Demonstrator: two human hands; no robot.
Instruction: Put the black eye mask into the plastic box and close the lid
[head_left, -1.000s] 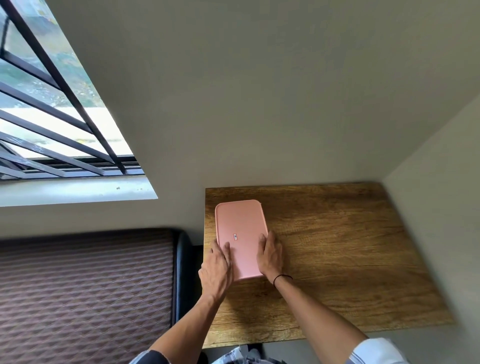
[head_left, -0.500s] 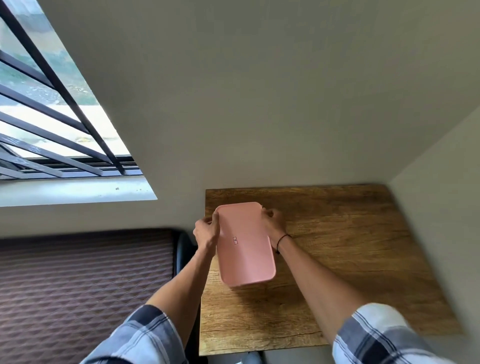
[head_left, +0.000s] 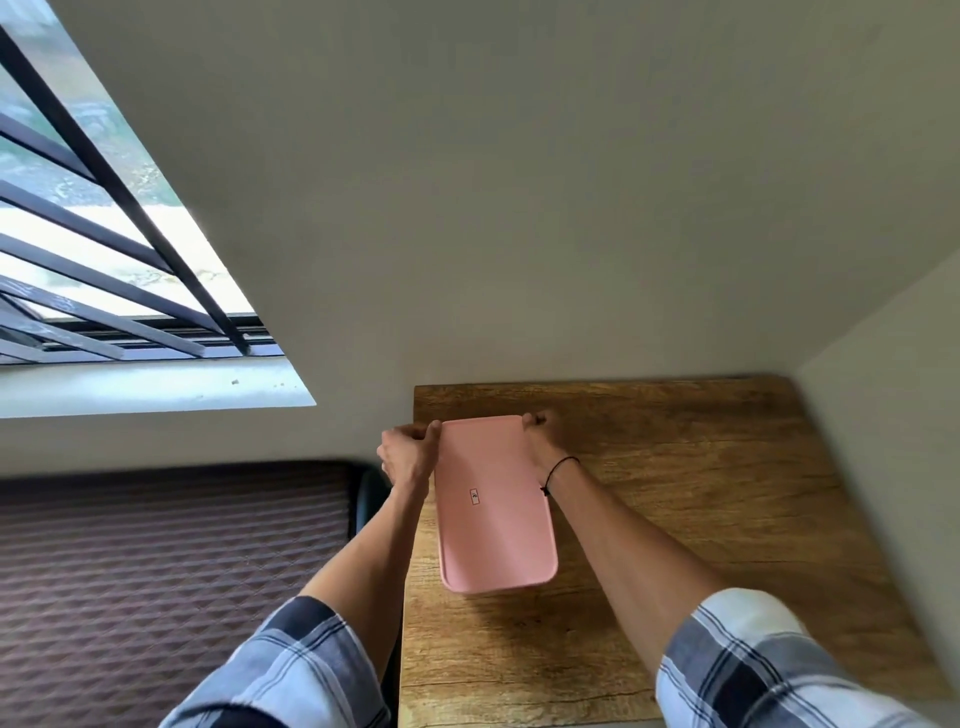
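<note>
Both hands are at the far end of the pink lid, one on each corner: the left hand has its fingers curled round the far left corner and the right hand pinches the far right corner, a thin black band on its wrist. Each is closed on the lid's edge, though the fingertips are partly hidden behind the rim, so how firmly they press cannot be told. Gripping the 2 far corners at once looks like a way to seat or snap that end of the lid evenly, with the arms reaching along both long sides to keep it from skewing.

The plastic box stands on the wooden bench, near its left edge, with the lid covering it fully; only a sliver of the box's near wall shows under the lid's front rim. The black eye mask is not visible anywhere; I judge it is probably already inside, but the opaque lid hides that. By this reading the task is at its last step, pressing the lid shut.
</note>
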